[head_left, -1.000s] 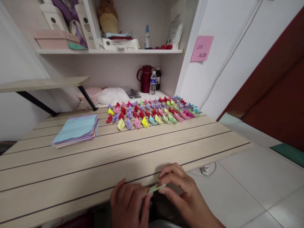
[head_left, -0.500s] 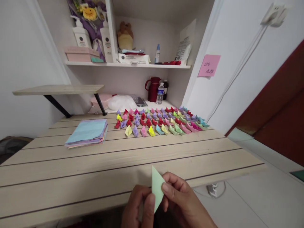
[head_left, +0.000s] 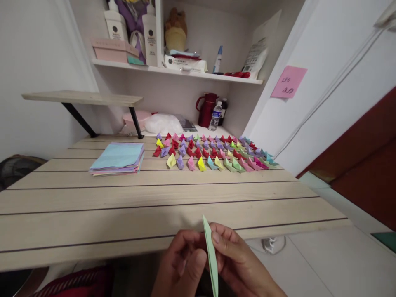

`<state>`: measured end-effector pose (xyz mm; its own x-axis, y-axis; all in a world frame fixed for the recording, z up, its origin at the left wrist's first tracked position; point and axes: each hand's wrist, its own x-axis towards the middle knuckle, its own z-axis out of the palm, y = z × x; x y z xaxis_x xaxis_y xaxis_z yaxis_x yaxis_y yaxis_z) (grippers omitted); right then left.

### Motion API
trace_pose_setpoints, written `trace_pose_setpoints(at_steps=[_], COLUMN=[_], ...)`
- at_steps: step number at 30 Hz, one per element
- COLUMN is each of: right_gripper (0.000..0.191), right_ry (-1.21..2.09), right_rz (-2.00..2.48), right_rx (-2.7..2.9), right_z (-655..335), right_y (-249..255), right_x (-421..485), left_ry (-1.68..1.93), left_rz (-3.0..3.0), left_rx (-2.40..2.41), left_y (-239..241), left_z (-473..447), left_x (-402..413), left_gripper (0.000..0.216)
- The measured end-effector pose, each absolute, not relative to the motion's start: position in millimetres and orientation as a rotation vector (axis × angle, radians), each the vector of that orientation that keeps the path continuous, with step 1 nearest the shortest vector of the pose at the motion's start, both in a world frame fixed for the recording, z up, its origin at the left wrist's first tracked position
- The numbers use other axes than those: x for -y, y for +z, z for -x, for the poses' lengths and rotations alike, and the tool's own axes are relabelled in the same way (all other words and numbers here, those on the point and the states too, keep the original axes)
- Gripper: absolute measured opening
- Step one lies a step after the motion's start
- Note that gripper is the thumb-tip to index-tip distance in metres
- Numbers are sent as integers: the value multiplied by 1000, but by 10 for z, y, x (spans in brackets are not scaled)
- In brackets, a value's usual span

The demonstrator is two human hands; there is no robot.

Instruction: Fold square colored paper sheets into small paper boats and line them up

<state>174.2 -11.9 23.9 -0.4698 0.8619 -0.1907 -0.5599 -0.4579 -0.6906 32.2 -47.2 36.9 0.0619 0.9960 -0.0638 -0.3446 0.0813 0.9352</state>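
A folded light green paper piece (head_left: 210, 255) stands nearly edge-on between both hands, just in front of the near edge of the wooden table (head_left: 123, 206). My left hand (head_left: 182, 264) pinches it from the left with thumb and fingers. My right hand (head_left: 238, 262) pinches it from the right. Far back on the table, several small folded paper boats (head_left: 213, 152) in many colours lie in rows. A stack of coloured paper sheets (head_left: 118, 158), blue on top, lies at the back left.
Behind the table, a low shelf holds a red jug (head_left: 206, 109), a water bottle (head_left: 215, 116) and a white bag (head_left: 163, 123). An upper shelf (head_left: 176, 72) carries bottles and boxes. A pink note (head_left: 288, 81) sticks to the right wall. White floor tiles lie to the right.
The green paper has turned from facing me to nearly edge-on and sits slightly lower. Both hands keep pinching it. The camera view shifted a little to the left and down.
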Motion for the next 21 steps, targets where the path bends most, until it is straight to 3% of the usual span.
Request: trace_pose_setpoints(at_steps=[14, 21], right_gripper=[32, 39], right_ry=[1962, 1676], right_rz=[765, 988], right_rx=[731, 1018], right_z=[-1763, -1752], right_y=[200, 157], right_x=[136, 175], left_ry=[1203, 1193], left_rz=[-790, -781], left_rx=[-917, -1131], left_y=[331, 464], left_z=[-338, -365], left_x=[401, 418], left_gripper=[34, 25])
